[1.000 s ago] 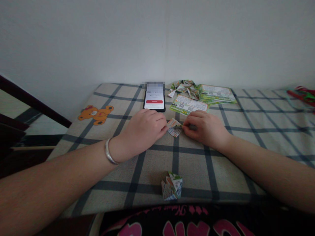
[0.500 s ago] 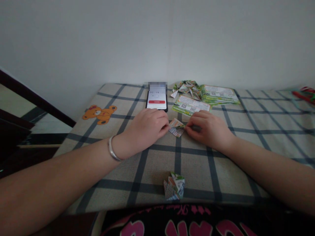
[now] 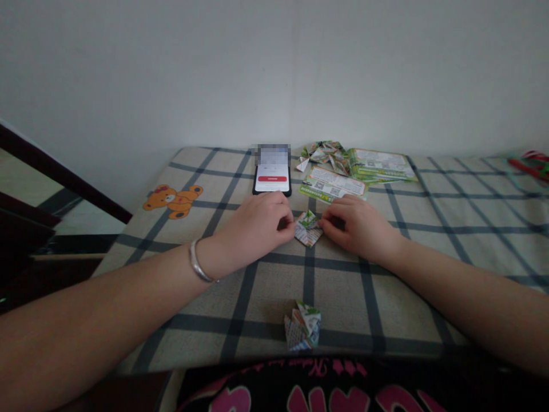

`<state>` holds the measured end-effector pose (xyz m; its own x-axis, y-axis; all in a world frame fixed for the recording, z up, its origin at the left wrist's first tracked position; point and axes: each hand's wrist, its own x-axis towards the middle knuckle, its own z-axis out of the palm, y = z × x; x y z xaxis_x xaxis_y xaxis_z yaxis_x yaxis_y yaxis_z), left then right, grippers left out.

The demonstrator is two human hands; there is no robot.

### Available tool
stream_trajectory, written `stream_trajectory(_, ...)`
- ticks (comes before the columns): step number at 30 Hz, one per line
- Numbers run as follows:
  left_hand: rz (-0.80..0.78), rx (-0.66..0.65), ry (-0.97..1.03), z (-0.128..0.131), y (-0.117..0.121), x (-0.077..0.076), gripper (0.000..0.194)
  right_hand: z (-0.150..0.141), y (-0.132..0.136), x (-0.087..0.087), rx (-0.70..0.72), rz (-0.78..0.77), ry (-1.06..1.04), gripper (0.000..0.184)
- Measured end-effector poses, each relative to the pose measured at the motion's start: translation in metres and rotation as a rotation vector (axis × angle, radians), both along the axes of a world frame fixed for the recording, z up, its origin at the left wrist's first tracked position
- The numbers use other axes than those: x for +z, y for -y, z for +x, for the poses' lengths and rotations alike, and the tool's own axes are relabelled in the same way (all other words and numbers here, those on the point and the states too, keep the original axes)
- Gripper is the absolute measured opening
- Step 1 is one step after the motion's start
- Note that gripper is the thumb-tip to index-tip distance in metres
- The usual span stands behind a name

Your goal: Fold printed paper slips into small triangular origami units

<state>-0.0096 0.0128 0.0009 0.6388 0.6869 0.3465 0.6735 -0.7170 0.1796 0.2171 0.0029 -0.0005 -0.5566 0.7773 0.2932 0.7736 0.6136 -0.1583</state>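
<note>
Between my hands is a small folded piece of printed paper (image 3: pixel 309 230), diamond-shaped, white with green at its top. My left hand (image 3: pixel 266 218) pinches its left corner with thumb and fingertips. At the right corner, the thumb and forefinger of my right hand (image 3: pixel 358 229) are closed on the same paper. Nearer to me, by the table's front edge, sits another folded paper piece (image 3: pixel 302 326) with several raised points. Just beyond my hands lies a flat green-and-white printed leaflet (image 3: pixel 333 184).
A phone (image 3: pixel 272 178) with a red on-screen button lies past my left hand. Several folded paper pieces (image 3: pixel 323 154) and a stack of leaflets (image 3: pixel 381 165) lie near the wall. A bear picture (image 3: pixel 174 200) is on the checked tablecloth (image 3: pixel 210 320). Red objects (image 3: pixel 534 165) lie far right.
The paper between my hands now lies more opened out as a diamond, showing green at its top, and sits slightly nearer to me. Both hands have shifted only a little.
</note>
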Motion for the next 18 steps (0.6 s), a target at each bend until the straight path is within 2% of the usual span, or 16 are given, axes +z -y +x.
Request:
stream_trajectory(5, 0.051, 0.005, -0.018, 0.0011, 0.001, -0.0001, 0.02, 0.0001, 0.0001, -0.0005, 0.02, -0.005, -0.007, 0.02)
stream_trajectory(8, 0.079, -0.019, -0.02, 0.001, 0.0001, 0.0013, 0.03, 0.0004, 0.0022, 0.0, 0.096, 0.024, -0.046, 0.015)
stream_trajectory(14, 0.165, -0.149, -0.147, -0.0027, -0.0009, 0.0044, 0.025, 0.0013, 0.0037, -0.002, 0.211, 0.091, -0.043, 0.018)
stream_trajectory(18, 0.235, -0.171, -0.138, -0.0037, -0.0008, 0.0033, 0.031, 0.0016, 0.002, -0.005, 0.266, 0.1, -0.041, 0.018)
